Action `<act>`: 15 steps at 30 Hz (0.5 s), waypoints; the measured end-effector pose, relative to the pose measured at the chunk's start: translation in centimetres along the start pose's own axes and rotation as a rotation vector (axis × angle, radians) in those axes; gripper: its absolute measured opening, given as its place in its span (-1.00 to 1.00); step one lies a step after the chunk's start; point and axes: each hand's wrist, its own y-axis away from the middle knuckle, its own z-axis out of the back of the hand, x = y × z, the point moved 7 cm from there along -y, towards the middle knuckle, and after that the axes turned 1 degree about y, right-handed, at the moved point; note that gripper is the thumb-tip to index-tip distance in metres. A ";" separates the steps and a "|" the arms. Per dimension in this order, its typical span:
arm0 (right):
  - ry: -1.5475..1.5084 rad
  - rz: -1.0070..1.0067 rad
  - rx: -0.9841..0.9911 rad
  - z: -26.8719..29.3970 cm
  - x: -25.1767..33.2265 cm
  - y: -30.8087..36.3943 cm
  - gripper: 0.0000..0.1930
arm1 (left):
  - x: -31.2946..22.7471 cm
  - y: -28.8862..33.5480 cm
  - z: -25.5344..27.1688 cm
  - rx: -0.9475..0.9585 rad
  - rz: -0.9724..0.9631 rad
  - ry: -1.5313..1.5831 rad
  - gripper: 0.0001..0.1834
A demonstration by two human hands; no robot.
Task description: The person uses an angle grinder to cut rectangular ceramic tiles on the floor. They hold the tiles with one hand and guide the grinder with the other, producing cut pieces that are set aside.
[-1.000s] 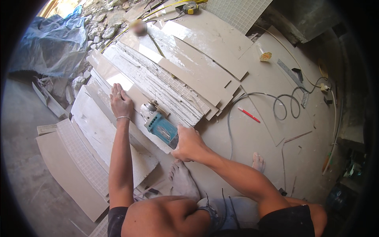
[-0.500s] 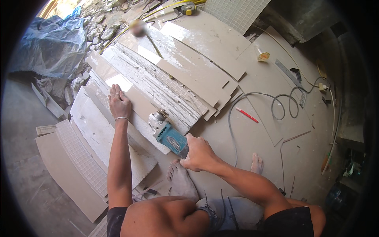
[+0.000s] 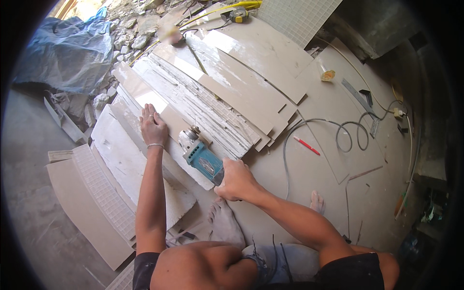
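My left hand [image 3: 154,127] lies flat, fingers stretched out, on a long beige tile strip [image 3: 175,117] that rests on white foam slabs. A teal angle grinder [image 3: 205,162] is in my right hand [image 3: 237,179], which is wrapped round its rear body. The grinder's metal head [image 3: 187,138] is at the strip, a short way nearer to me than my left hand. Whether its disc touches the tile, I cannot tell.
Cut tile pieces [image 3: 241,92] lie stacked beyond the strip. On the floor to the right are a red pen [image 3: 306,145], a looping grey cable [image 3: 319,120] and a metal square [image 3: 357,96]. A tape measure [image 3: 239,15], rubble [image 3: 140,41] and blue tarp [image 3: 63,53] are farther off.
The grinder and my right hand have moved a little farther along the strip, toward my left hand. My left hand stays flat on the tile. The whole view has shifted slightly.
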 end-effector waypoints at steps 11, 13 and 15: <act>0.029 0.003 -0.038 0.3 0.3 0.1 -0.46 | 0.2 0.1 -0.1 -0.055 0.008 0.043 -0.41; 0.013 -0.027 0.014 0.2 -0.3 0.8 -0.45 | 0.3 0.2 0.0 -0.078 0.025 0.002 -0.42; -0.002 -0.029 0.016 0.4 -0.7 1.5 -0.45 | 0.4 0.2 0.1 -0.090 0.043 -0.033 -0.41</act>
